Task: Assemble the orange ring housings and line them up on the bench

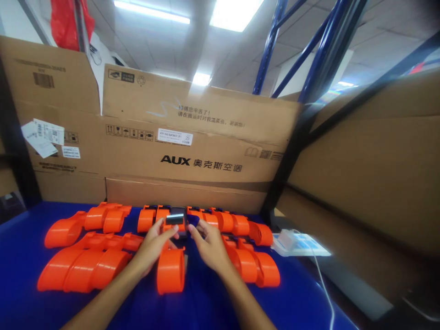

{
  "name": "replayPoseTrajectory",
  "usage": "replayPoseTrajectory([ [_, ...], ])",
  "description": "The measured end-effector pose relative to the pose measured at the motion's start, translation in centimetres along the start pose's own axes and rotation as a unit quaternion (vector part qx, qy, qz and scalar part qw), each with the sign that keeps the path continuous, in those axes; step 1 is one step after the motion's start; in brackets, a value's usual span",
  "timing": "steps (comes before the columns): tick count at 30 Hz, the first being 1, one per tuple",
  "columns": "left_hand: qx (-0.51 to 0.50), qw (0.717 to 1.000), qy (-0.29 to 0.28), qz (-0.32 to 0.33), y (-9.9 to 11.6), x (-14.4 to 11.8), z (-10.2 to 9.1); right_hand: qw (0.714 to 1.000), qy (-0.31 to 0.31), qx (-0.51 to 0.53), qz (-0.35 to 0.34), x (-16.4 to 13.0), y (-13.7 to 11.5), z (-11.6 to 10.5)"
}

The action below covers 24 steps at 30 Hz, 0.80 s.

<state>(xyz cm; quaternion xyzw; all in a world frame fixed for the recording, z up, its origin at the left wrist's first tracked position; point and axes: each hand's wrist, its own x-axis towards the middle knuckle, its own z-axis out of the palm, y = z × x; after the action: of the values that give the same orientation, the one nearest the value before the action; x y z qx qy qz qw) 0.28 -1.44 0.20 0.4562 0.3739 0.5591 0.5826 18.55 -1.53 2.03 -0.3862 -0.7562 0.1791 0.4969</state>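
Two hands are at work over a blue surface. The left fingers hold an orange piece. It is bright and smooth, with a black bar on top and a row of thin, pale teeth along the bar's edge. The piece is right between the left thumb and the other left fingers, just beside the right fingers. The right fingers are bent by a small dark blue bit; I cannot tell if they grip it.

Just below the left fingers is a fat orange loop. I cannot tell if it is joined to the piece. More orange loops, left and right, sit in rows on both sides of the fingers. Farther right of the fingers is a white box with a white cord.

Past the fingers stands a big brown cardboard. It says "AUX 奥克斯空调" in black. Higher up is "师傅您辛苦了!" and "请在搬运时对我温柔些". A white label shows "25"; its other print is too small to read surely.
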Motion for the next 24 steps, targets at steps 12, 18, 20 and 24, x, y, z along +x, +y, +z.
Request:
replayPoseTrajectory([
  [12, 0.035, 0.999, -0.010, 0.033, 0.00, -0.26, 0.08, 0.990, -0.040, -0.130, -0.033, -0.26, -0.75, -0.06],
  [18, 0.025, 0.999, -0.008, 0.036, -0.30, -0.06, 0.00, 0.992, -0.034, -0.116, -0.032, -0.32, -1.04, -0.14],
  [20, 0.023, 0.999, -0.004, 0.033, -0.48, 0.02, -0.04, 0.995, -0.020, -0.093, -0.034, -0.30, -0.99, -0.14],
  [24, 0.027, 0.999, -0.005, 0.032, -0.67, 0.12, -0.12, 0.999, 0.005, -0.037, -0.017, -0.46, -0.79, 0.14],
])
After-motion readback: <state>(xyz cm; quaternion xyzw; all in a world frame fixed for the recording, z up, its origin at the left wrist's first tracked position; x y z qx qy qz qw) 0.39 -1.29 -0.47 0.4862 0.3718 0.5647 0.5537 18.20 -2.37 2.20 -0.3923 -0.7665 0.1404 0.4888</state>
